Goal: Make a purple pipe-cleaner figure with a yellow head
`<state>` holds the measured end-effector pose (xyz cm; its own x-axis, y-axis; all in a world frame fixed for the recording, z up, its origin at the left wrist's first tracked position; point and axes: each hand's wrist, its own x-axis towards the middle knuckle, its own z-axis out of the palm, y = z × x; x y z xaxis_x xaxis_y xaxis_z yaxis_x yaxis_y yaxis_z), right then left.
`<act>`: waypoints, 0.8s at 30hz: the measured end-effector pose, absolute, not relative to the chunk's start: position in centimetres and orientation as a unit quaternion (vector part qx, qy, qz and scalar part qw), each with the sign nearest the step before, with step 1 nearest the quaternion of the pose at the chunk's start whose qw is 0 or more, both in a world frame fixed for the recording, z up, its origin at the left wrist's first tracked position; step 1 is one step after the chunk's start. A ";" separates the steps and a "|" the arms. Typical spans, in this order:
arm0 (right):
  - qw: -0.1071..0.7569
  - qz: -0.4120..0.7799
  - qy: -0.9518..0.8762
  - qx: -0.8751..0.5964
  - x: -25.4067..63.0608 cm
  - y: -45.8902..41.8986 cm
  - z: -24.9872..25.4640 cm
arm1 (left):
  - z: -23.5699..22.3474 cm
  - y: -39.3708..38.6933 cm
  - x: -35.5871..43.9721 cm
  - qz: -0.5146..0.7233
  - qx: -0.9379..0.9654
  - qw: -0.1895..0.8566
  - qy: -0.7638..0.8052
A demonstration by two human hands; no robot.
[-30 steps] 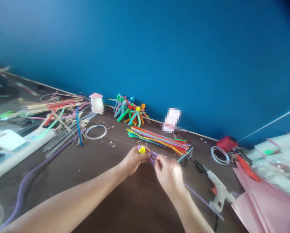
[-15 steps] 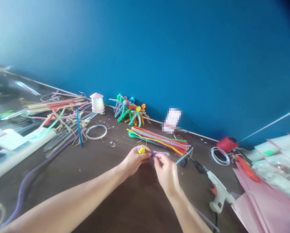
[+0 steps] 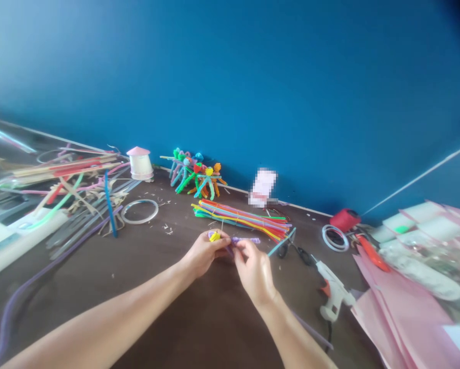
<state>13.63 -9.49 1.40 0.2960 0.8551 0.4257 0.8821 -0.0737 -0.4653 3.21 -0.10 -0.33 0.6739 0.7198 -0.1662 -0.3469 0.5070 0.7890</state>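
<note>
Two hands (image 3: 224, 256) pinch a purple pipe cleaner (image 3: 246, 240).

The forearms angle inward; the left hand (image 3: 202, 253) clasps the yellow-wrapped end (image 3: 215, 237), and the right hand (image 3: 254, 274) grips with its fingertips just beside it, over a dark table (image 3: 168, 307), near scissors (image 3: 297, 254) and a pipe-cleaner bundle (image 3: 241, 220).

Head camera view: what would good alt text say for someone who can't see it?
A left hand and right hand hold a purple pipe cleaner and a small yellow piece above a dark table. Beyond them lie a bundle of colourful pipe cleaners and small pipe-cleaner figures against a blue wall, with a hot glue gun to the right.
</note>
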 end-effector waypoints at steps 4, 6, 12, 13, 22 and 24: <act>0.288 -0.032 -0.606 -0.740 13.1 -9.4 2.1 | -0.3 -0.1 3.3 0.338 0.383 0.817 0.269; 0.234 -0.044 -0.622 -0.746 12.8 -9.8 3.5 | -0.2 -0.1 3.2 0.344 0.383 0.814 0.271; 0.222 -0.077 -0.540 -0.808 17.0 -15.4 8.9 | -0.2 0.0 3.1 0.340 0.397 0.810 0.268; 0.221 -0.087 -0.486 -0.841 18.7 -17.0 9.1 | -0.3 0.0 3.1 0.338 0.398 0.810 0.266; 0.127 0.050 -0.213 -0.967 28.1 -24.1 0.9 | -0.2 0.0 3.1 0.308 0.424 0.811 0.261; 0.150 0.039 -0.186 -0.970 27.8 -23.7 0.5 | -0.2 0.0 3.1 0.305 0.434 0.807 0.259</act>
